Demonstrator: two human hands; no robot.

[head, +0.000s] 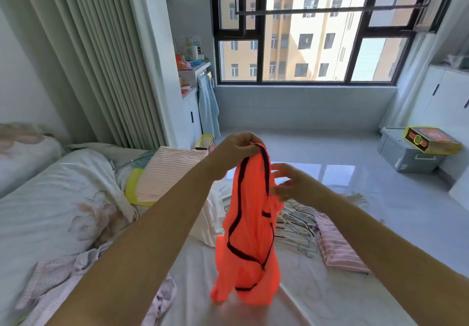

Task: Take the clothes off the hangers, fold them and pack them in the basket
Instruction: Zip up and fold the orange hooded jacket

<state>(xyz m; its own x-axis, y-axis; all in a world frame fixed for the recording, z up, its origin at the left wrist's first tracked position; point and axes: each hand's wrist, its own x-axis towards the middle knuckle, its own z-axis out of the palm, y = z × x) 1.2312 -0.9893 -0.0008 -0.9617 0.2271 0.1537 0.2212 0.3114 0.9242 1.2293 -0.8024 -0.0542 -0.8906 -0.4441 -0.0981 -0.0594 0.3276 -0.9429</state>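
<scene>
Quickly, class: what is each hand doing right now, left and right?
Left hand: pinching the top edge of the orange garment, holding it up.
Right hand: fingers spread beside the garment; blurred, grip cannot be told.

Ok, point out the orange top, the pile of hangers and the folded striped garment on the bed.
orange top (pixel 250 244), head view, middle of its hanging body.
pile of hangers (pixel 294 229), head view, centre of the heap.
folded striped garment (pixel 338 247), head view, its upper face.

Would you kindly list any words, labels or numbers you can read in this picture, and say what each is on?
None can be read.
Yellow-edged red box on the grey storage bin: printing too blurred.
Poster on the wall above the shelf: too small.
Orange garment: no text visible.
</scene>
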